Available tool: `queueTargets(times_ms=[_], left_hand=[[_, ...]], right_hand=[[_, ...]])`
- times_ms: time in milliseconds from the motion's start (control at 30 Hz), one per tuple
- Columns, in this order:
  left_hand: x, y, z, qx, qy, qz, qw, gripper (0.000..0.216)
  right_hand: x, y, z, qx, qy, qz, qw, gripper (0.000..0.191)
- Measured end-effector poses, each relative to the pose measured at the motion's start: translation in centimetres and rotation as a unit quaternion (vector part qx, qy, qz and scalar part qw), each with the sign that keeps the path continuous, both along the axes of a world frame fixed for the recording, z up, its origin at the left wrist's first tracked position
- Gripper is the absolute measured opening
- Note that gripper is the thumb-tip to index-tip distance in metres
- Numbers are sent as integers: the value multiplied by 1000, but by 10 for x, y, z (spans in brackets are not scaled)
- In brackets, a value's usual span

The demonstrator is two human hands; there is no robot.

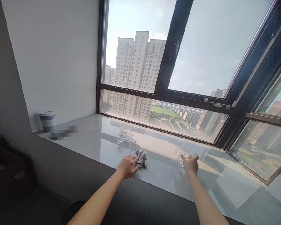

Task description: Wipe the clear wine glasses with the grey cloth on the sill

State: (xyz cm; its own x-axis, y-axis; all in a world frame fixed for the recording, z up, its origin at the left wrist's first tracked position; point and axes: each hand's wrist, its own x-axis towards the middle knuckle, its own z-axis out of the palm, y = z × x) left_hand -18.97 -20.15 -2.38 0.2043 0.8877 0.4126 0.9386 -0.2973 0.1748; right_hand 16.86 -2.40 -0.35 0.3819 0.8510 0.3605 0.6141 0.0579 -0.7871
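Note:
A crumpled grey cloth (pixel 142 158) is on the glossy window sill (pixel 84 147), and my left hand (pixel 127 167) has its fingers and thumb closed on the cloth's left edge. My right hand (pixel 191 164) reaches over the sill to the right, its thumb and fingers apart. Just left of its thumb stand clear stemmed glasses (pixel 180 150), partly hidden by the hand and faint against the glare. Whether the thumb touches a glass I cannot tell. Farther back, beyond the cloth, several more clear stemmed glasses (pixel 131 134) stand upright close together.
At the sill's left end a white and blue lidded container (pixel 47 121) stands against the white wall (pixel 58 59), beside a blurred-out patch. A dark-framed window (pixel 162 84) runs along the back. The sill's front edge drops to a dark face below.

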Motion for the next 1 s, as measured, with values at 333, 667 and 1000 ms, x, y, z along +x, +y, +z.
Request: queueTargets(times_ms=[333,667,1000], left_hand=[[1,1,0,-12,-9,8,1000,44],[4,-5,8,33,10,87,996,21],[2,-3,4,26,-10,141,990,17]], right_hand=[[-52,-44,-2,232,-131,-30,963,62],[-197,-111,-13,61,-151,405,900,62],[-204,-129,-21,4,-273,278,921,53]])
